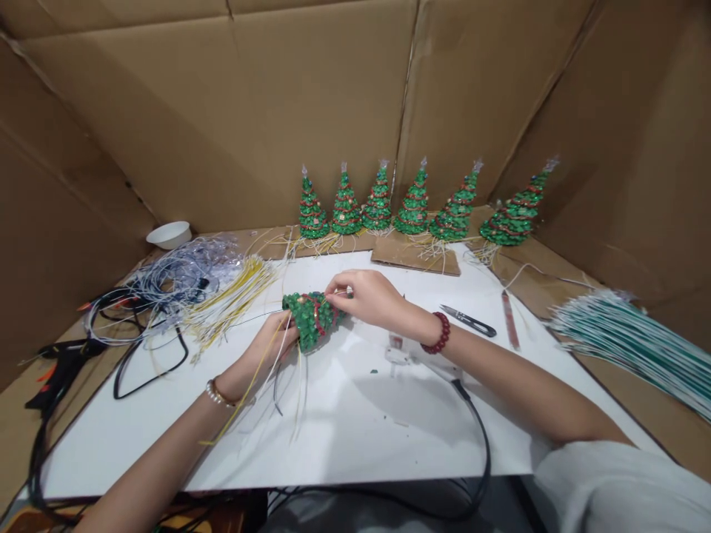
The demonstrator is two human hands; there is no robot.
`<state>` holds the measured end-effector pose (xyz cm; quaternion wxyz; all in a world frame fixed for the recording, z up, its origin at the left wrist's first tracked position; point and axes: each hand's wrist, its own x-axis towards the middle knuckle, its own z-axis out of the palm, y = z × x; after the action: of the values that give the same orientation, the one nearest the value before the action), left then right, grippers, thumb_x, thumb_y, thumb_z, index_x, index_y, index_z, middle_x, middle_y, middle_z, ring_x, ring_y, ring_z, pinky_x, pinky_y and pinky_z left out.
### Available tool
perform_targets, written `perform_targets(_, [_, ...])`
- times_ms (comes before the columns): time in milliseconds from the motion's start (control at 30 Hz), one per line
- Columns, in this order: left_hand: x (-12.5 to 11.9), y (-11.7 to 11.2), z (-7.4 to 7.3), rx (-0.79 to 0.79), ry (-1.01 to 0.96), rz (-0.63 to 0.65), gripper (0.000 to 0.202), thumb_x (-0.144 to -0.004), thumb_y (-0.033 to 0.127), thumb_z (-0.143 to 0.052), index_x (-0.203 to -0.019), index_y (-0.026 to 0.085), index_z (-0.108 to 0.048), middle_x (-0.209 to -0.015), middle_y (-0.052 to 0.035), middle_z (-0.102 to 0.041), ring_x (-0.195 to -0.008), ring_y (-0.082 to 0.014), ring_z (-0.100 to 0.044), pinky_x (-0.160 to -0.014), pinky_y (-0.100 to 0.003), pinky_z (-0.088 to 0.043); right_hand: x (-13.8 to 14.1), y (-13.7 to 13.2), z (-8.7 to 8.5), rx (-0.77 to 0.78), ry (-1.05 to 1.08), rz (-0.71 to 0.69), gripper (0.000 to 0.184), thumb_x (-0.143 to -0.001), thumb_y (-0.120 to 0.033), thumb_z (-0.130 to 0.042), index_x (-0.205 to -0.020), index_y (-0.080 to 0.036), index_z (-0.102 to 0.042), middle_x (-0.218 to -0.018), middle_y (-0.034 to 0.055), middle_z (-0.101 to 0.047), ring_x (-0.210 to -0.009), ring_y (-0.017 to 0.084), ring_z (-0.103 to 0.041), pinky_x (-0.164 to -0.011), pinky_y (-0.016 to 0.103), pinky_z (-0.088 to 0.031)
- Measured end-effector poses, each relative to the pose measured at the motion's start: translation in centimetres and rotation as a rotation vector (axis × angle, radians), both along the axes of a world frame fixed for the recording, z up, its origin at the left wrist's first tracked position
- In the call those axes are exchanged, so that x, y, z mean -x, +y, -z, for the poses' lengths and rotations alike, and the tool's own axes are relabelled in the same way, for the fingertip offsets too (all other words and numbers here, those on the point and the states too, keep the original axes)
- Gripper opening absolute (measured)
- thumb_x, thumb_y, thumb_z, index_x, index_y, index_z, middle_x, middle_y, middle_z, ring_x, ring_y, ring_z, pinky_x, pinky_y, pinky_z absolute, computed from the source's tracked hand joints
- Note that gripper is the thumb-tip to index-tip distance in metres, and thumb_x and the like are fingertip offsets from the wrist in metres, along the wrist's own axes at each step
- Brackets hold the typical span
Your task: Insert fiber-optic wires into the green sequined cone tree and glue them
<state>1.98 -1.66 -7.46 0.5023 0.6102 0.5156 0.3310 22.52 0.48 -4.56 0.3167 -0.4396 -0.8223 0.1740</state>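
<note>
A small green beaded Christmas tree with a red garland lies on its side above the white board. My left hand is closed around its wide base, where yellow, white and dark wires trail out toward my wrist. At the narrower end, my right hand pinches with thumb and forefinger at the tree's side. What sits between those fingertips is too small to make out. Thread snips lie to the right, beside my right forearm.
Several finished trees stand along the back. Left are tangled wires, yellow-white wires, a white bowl and a black glue gun. Right are a red marker-like stick and green-white wires. Cardboard walls enclose the table.
</note>
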Motion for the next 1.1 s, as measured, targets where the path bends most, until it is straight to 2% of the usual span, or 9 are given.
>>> perform_targets(167, [-0.3,0.0,-0.1,0.039,-0.01,-0.076,0.028,-0.059,0.032,-0.072,-0.054,0.016,-0.05,-0.04,0.0079,-0.037,-0.032,-0.0018,-0.024,-0.031,-0.017,-0.016,0.4,0.4,-0.6,0.037,-0.094,0.046,0.012,-0.079,-0.015,-0.058,-0.079,-0.017,-0.07,-0.082,0.0033,-0.071,-0.073,0.015,-0.061,-0.062,0.025,-0.035])
perform_targets(267, [-0.3,-0.1,-0.1,0.031,-0.035,-0.121,0.028,-0.058,0.03,-0.072,-0.054,0.015,-0.049,-0.039,0.0083,-0.037,-0.032,-0.0015,-0.024,-0.032,-0.016,-0.017,0.1,0.8,-1.3,0.022,-0.187,0.001,0.012,-0.08,-0.015,-0.058,-0.079,-0.016,-0.07,-0.08,0.0043,-0.07,-0.072,0.015,-0.059,-0.061,0.025,-0.033])
perform_targets(433, [-0.4,0.1,0.1,0.016,-0.068,-0.131,0.026,-0.055,0.026,-0.073,-0.054,0.015,-0.049,-0.041,0.0079,-0.041,-0.032,-0.0006,-0.024,-0.032,-0.016,-0.016,-0.9,1.1,-2.0,-0.144,-0.363,-0.25,0.013,-0.09,-0.019,-0.056,-0.085,-0.015,-0.067,-0.084,0.0043,-0.066,-0.07,0.012,-0.055,-0.06,0.024,-0.03])
perform_targets(567, [-0.4,0.1,0.0,0.034,-0.085,-0.121,0.024,-0.054,0.026,-0.073,-0.056,0.015,-0.052,-0.041,0.0082,-0.041,-0.032,-0.0013,-0.025,-0.032,-0.016,-0.017,-1.4,1.1,-1.5,-0.319,-0.496,-0.272,0.019,-0.094,-0.027,-0.052,-0.085,-0.015,-0.064,-0.082,0.0035,-0.061,-0.062,0.011,-0.048,-0.055,0.027,-0.023])
perform_targets(667, [-0.3,0.0,-0.1,0.034,-0.078,-0.118,0.022,-0.056,0.027,-0.073,-0.06,0.014,-0.055,-0.044,0.0078,-0.043,-0.032,-0.001,-0.025,-0.031,-0.016,-0.018,-1.1,1.0,-0.9,-0.386,-0.478,-0.233,0.025,-0.094,-0.035,-0.05,-0.084,-0.015,-0.062,-0.077,0.003,-0.059,-0.064,0.012,-0.047,-0.056,0.027,-0.022])
perform_targets(767, [-0.2,0.0,-0.1,0.042,-0.064,-0.102,0.023,-0.056,0.028,-0.074,-0.061,0.014,-0.057,-0.043,0.0081,-0.042,-0.032,-0.0019,-0.027,-0.03,-0.016,-0.019,-0.6,0.9,-0.4,-0.407,-0.42,-0.172,0.022,-0.096,-0.027,-0.047,-0.084,-0.015,-0.061,-0.075,0.0025,-0.058,-0.066,0.012,-0.047,-0.057,0.027,-0.022])
perform_targets(867, [-0.3,-0.1,-0.3,0.046,-0.065,-0.1,0.024,-0.055,0.029,-0.075,-0.061,0.014,-0.057,-0.042,0.0085,-0.041,-0.032,-0.0023,-0.027,-0.031,-0.016,-0.021,-0.3,1.1,-0.3,-0.393,-0.393,-0.176,0.019,-0.095,-0.022,-0.047,-0.084,-0.015,-0.06,-0.075,0.0022,-0.058,-0.065,0.012,-0.047,-0.057,0.027,-0.022])
perform_targets(1100, [-0.2,-0.4,-0.4,0.042,-0.075,-0.112,0.026,-0.059,0.03,-0.074,-0.056,0.014,-0.053,-0.044,0.0073,-0.04,-0.033,-0.0023,-0.027,-0.033,-0.018,-0.018,-1.3,1.7,-0.7,-0.354,-0.44,-0.315,0.017,-0.093,-0.012,-0.047,-0.084,-0.015,-0.061,-0.078,0.0021,-0.057,-0.063,0.011,-0.046,-0.057,0.026,-0.027])
